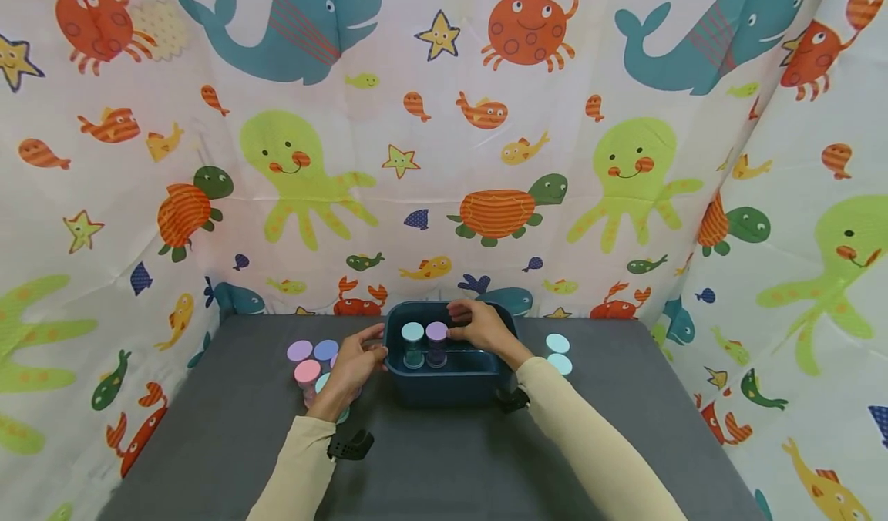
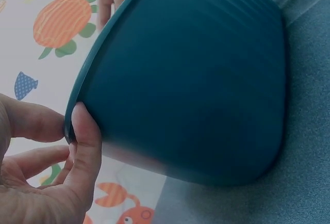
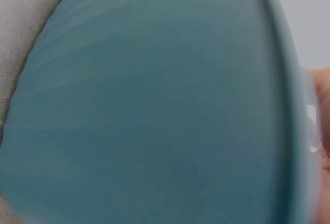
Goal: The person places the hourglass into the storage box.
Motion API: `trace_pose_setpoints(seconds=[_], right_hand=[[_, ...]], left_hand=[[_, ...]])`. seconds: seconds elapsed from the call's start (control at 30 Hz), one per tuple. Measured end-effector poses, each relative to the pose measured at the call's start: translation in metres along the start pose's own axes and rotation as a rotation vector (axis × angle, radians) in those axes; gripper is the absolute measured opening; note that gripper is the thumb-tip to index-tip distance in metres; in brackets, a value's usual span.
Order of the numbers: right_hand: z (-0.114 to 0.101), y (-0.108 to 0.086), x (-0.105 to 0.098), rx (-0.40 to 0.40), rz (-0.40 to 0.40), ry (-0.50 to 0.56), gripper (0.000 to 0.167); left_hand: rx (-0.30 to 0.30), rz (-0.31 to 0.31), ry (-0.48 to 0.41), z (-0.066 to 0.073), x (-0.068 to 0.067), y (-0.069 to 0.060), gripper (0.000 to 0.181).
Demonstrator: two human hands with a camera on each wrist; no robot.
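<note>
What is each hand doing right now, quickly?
Left hand: closed, pinching the rim of the dark blue bin.
Right hand: at the purple-lidded jar inside the bin; whether it grips cannot be told.

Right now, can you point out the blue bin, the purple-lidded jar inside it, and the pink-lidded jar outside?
Blue bin (image 1: pixel 444 390): head view, its front wall.
Purple-lidded jar (image 1: pixel 436 334): head view, its lid.
Pink-lidded jar (image 1: pixel 307 372): head view, its lid.
</note>
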State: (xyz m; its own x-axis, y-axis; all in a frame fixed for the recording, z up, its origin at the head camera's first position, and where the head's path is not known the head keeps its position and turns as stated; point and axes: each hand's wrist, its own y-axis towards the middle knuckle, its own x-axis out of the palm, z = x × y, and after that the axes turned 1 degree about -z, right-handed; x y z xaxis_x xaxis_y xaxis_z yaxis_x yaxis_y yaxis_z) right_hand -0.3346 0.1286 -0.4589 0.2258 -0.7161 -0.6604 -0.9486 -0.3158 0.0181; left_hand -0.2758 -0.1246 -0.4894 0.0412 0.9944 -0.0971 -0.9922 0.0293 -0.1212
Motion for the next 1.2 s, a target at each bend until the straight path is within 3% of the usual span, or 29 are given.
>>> trace_pose_setpoints(seconds=[0.57, 0.87, 1.2], right_hand=[[0.001, -0.046, -0.021, -0.033, 0.131, 0.054, 0.045], [-0.004, -0.066, -0.033, -0.057, 0.179, 0.187, 0.044], [0.002, -0.085, -0.047, -0.103, 0.283, 0.155, 0.039]], left_hand=[[-0.016, 0.003, -0.002, -0.006, 0.000, 0.002, 0.050], [-0.009, 0.002, -0.005, -0.004, 0.000, 0.001, 0.051], [0.000, -0.005, -0.017, -0.003, -0.001, 0.002, 0.051]])
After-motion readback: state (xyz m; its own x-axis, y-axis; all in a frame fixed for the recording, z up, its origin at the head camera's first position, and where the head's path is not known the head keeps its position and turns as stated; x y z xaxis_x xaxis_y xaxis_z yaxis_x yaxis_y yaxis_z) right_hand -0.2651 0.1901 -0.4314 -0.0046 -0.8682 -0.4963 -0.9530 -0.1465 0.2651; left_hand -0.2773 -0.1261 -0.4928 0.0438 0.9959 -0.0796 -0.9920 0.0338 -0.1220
